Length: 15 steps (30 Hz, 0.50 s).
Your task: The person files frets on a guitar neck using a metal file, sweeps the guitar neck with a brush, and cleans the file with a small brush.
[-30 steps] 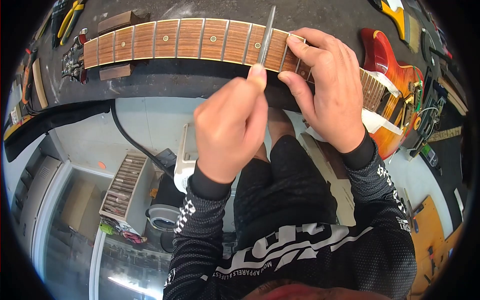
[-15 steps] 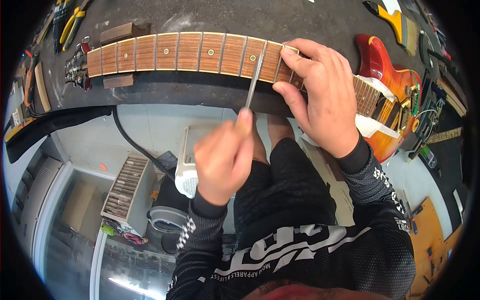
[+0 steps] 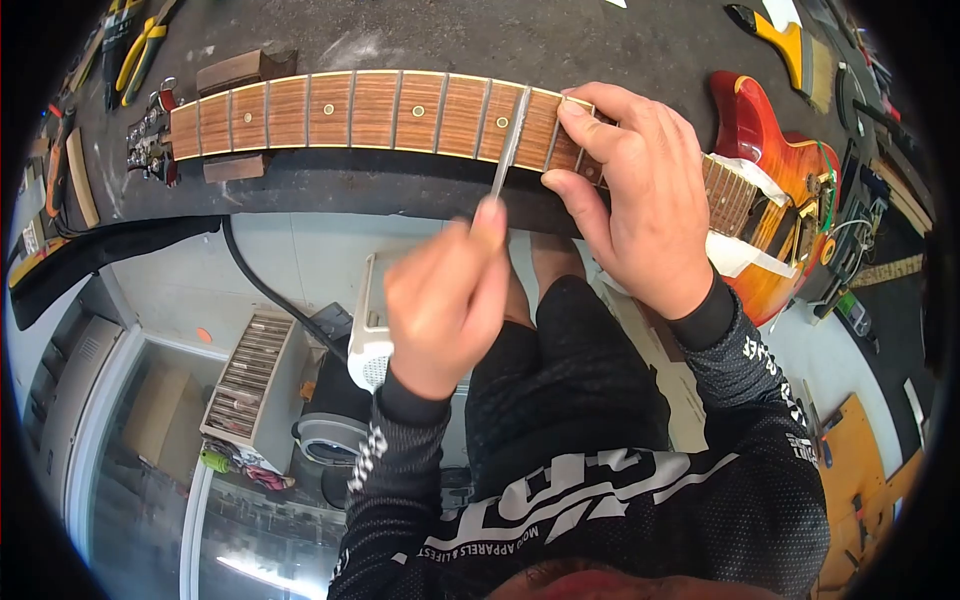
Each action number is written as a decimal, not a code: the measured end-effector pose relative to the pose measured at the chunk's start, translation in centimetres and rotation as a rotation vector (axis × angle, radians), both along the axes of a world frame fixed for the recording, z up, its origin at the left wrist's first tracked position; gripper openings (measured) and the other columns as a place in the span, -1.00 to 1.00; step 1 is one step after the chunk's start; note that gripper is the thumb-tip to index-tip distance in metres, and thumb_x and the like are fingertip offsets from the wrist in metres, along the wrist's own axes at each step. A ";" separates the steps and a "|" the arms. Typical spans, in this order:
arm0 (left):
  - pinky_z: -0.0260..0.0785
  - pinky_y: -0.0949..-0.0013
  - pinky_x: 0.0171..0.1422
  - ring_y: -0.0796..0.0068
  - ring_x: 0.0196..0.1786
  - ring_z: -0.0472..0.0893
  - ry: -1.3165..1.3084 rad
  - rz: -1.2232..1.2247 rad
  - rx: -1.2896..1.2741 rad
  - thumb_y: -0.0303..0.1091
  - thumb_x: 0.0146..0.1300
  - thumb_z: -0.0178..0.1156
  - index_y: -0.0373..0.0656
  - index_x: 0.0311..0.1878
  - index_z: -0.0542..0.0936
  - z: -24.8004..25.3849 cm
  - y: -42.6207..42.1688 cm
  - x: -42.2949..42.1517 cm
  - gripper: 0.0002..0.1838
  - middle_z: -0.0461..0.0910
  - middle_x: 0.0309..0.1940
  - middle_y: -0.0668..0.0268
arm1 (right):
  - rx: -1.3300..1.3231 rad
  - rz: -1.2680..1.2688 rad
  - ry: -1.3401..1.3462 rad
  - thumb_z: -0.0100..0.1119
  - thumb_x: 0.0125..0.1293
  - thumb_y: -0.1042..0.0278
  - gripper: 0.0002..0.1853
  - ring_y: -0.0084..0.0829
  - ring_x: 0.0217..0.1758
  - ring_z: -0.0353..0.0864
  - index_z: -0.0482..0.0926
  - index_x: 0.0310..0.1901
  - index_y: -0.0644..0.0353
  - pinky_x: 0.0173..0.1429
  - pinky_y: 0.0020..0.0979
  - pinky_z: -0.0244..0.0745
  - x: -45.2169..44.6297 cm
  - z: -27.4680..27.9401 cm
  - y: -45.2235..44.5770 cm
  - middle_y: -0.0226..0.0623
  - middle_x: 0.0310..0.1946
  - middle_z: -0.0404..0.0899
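Work judged under way: left hand (image 3: pixel 440 300) has its fingers clenched on a slim metal file (image 3: pixel 507 152), laid crosswise on the fretboard (image 3: pixel 375 110), apparently along one of the frets (image 3: pixel 484 120). Right hand (image 3: pixel 650 190) rests there, fingers spread, unclenched. Electric guitar (image 3: pixel 748 120) lies on the counter (image 3: pixel 450 40), fretboard unstrung where visible, white masking (image 3: pixel 733 256) in place. Finished versus remaining frets: cannot tell. Legible: "APPARELS & LIFEST", inverted, on black jersey (image 3: pixel 720 520).

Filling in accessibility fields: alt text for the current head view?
A left hand holds a thin grey metal file-like tool across the brown wooden fretboard of a red-and-orange electric guitar, while the right hand rests on the fretboard. Beneath is a dark workbench, with a yellow-handled brush beyond the guitar.
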<state>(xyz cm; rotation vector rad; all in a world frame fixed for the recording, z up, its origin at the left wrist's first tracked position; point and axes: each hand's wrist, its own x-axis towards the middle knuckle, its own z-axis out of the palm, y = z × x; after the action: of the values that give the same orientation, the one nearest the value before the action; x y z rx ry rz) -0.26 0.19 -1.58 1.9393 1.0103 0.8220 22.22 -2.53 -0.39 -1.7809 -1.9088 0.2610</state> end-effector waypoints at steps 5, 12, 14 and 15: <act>0.35 0.14 -0.42 0.21 -0.54 0.48 -0.009 0.009 -0.061 -0.80 0.27 0.38 -0.34 0.28 0.77 0.1 -0.3 0.2 -0.51 0.42 -0.51 0.18 | 0.002 0.007 -0.004 0.63 0.26 0.30 -0.37 -0.06 0.21 0.71 0.58 0.34 0.09 0.42 0.06 0.50 -0.1 0.1 0.2 -0.20 0.27 0.67; 0.48 0.23 -0.34 0.19 -0.45 0.65 0.035 -0.051 -0.115 -0.81 0.26 0.37 -0.33 0.25 0.76 1.1 2.5 1.6 -0.52 0.62 -0.40 0.13 | 0.001 -0.008 -0.012 0.63 0.25 0.31 -0.37 -0.06 0.20 0.71 0.57 0.34 0.09 0.42 0.05 0.50 -0.2 0.1 0.0 -0.20 0.26 0.67; 0.43 0.21 -0.37 0.19 -0.50 0.58 -0.042 0.009 -0.123 -0.81 0.26 0.38 -0.28 0.34 0.76 0.6 2.2 2.1 -0.45 0.54 -0.45 0.16 | -0.001 0.000 -0.007 0.63 0.25 0.31 -0.37 -0.06 0.20 0.71 0.58 0.34 0.09 0.42 0.05 0.50 -0.3 0.2 0.1 -0.20 0.26 0.67; 0.42 0.21 -0.38 0.19 -0.50 0.56 -0.006 -0.002 -0.102 -0.81 0.26 0.38 -0.28 0.35 0.76 0.7 1.1 0.9 -0.43 0.53 -0.46 0.17 | -0.001 0.002 -0.003 0.63 0.25 0.30 -0.37 -0.06 0.19 0.71 0.58 0.33 0.09 0.42 0.05 0.50 -0.2 0.2 0.1 -0.20 0.26 0.68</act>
<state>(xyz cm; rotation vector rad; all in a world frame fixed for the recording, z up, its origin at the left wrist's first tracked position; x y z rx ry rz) 0.65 1.26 -0.87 1.8494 1.0269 0.7603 22.00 -2.42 -0.16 -1.7807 -1.9134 0.2594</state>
